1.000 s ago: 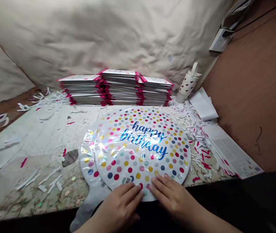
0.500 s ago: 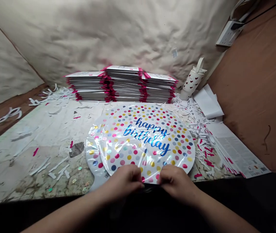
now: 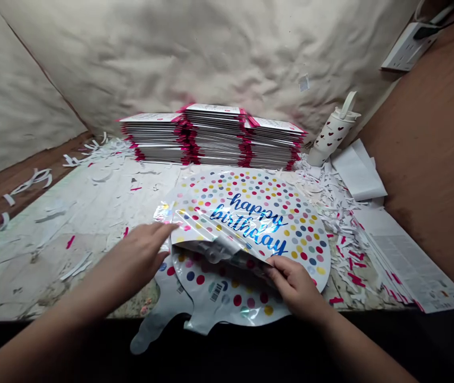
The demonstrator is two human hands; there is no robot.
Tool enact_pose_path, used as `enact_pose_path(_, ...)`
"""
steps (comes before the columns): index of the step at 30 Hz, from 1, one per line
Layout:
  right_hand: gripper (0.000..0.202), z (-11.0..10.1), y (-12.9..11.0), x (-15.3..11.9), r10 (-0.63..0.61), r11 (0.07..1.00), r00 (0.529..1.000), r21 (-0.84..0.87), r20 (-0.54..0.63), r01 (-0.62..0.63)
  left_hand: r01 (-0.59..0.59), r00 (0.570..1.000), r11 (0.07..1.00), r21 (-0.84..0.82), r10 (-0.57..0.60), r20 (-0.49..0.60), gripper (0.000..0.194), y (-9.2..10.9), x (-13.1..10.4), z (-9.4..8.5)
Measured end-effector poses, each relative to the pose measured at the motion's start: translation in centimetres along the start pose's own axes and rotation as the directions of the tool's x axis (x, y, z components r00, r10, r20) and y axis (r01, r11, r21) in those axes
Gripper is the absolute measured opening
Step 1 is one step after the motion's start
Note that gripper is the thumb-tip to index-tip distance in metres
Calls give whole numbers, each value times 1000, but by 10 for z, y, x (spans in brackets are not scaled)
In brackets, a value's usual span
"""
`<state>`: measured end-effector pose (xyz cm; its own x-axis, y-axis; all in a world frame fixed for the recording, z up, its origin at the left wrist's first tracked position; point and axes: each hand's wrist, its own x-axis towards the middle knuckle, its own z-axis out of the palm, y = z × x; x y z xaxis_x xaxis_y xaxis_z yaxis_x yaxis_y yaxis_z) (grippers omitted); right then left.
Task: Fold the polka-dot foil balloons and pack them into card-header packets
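Observation:
A round foil balloon with coloured dots and blue "happy birthday" lettering lies flat on top of other dotted balloons at the table's front edge. Its near edge is lifted and folded back, baring a lower balloon with a barcode and a tail. My right hand pinches the lifted edge at the right. At the left rim of the top balloon is my left hand, its fingers bent around the edge; the fingertips' hold is partly hidden. Another balloon's tail hangs over the table edge.
Stacks of pink-edged packs stand at the back. A heart-patterned tumbler is to their right. Paper shreds and printed cards lie at the right. A power socket is on the wall, upper right.
My left hand has moved left and up to the balloon's left rim. My right hand has moved slightly right, and the near edge has been raised, uncovering the balloons and tails below. The view has shifted.

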<state>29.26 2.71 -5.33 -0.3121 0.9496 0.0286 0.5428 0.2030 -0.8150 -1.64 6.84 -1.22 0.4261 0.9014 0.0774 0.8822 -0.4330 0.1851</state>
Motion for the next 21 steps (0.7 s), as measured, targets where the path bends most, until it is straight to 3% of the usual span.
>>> enact_pose_path(3,16,7,-6,-14,-201,976,978,-97,-61,194,-211,977,978,-4,211,-26,77,-7,0,5)
enact_pose_path(6,47,18,1,-28,-401,867,915,-308,36,392,-361,929,931,-62,364,68,65,6,4,38)
enact_pose_path(8,68,14,21,-34,-341,821,939,-469,50,324,-423,896,903,-70,428,119,53,12,3,63)
enact_pose_path(9,72,7,35,-35,-249,812,969,-548,-11,202,-438,888,896,-73,444,121,48,12,2,73)
enact_pose_path(11,66,-14,64,-36,-40,764,981,-638,-192,-94,-419,900,904,-79,425,92,45,11,-2,84)
enact_pose_path(13,59,-40,86,-35,48,706,968,-677,-248,-209,-410,906,907,-96,417,70,45,7,-4,84)
enact_pose_path(17,57,-73,98,-30,-36,787,998,-613,55,63,-406,904,907,-110,416,92,50,-7,-3,69)
enact_pose_path(19,53,-84,96,-24,-18,868,990,-489,139,84,-342,922,933,-111,356,151,57,-21,4,58)
enact_pose_path(21,42,-98,96,-13,40,941,988,-338,147,12,-265,922,949,-171,301,243,54,-37,16,48)
